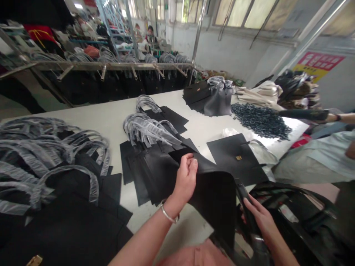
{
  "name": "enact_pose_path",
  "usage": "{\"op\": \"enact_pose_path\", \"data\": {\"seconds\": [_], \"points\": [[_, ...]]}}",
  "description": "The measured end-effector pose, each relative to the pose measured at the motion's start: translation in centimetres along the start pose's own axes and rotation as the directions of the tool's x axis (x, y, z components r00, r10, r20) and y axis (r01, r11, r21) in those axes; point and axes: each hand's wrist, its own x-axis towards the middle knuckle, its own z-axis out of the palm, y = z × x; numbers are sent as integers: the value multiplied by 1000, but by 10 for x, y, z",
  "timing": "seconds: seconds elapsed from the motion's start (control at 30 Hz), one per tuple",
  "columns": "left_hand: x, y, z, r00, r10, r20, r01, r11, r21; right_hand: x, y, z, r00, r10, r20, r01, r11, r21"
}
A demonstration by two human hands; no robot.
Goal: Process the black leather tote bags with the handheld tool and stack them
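A black leather bag panel (215,197) hangs bent between my two hands over the table's near edge. My left hand (187,175) is closed on its upper left edge, with a bracelet on the wrist. At the panel's right side, my right hand (259,218) is closed around a dark, strap-like black part; whether it joins the panel I cannot tell. Beyond my left hand lies a pile of black panels (141,177) with plastic-wrapped handles (146,127). Another black panel (233,157) with a gold clasp (238,158) lies flat to the right.
More black panels with wrapped handles (55,155) cover the left of the white table (102,109). Several small dark pieces are heaped (260,118) at the right, near a co-worker's sleeved arm (303,115). A metal rack (116,66) with hanging bags stands behind.
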Motion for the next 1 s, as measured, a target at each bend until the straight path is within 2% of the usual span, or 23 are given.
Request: {"op": "enact_pose_path", "data": {"seconds": [0.07,0.1,0.13,0.17,0.23,0.27,0.3,0.4,0.5,0.63,0.7,0.83,1.0], "points": [[-1,-51,0,973,92,212,-156,938,308,-4,-5,-8,999,-2,-52,2,1000,-9],[-3,-76,-3,929,102,356,-264,857,442,-6,-6,-12,997,-11,-71,10,1000,-17],[-4,-98,-7,866,80,494,-377,754,538,-8,-6,-14,997,-20,-77,18,999,-27],[-6,-118,-11,792,35,610,-481,652,586,-10,-5,-16,998,-25,-64,23,999,-32],[-7,-146,-18,679,-43,733,-606,532,592,-12,-1,-17,999,-30,-18,29,999,-33],[-6,-155,-20,648,-60,759,-632,514,580,-12,3,-16,1000,-25,8,26,999,-36],[-4,-161,-21,635,-62,770,-641,514,570,-13,8,-14,999,-21,30,22,999,-42],[5,-166,-20,617,-58,784,-652,521,551,-13,20,-2,994,1,106,8,996,-84],[15,-166,-19,602,-69,796,-650,536,538,-15,28,17,965,49,258,-2,983,-181],[18,-171,-22,608,-91,789,-616,573,541,-19,33,45,842,105,529,65,954,-293],[15,-177,-23,620,-106,777,-588,594,549,-20,34,56,787,124,604,101,940,-325],[10,-186,-25,647,-131,751,-518,648,559,-20,31,77,737,157,658,153,909,-388],[17,-191,-25,653,-146,743,-446,718,534,-21,20,93,723,147,675,199,891,-407]]}}
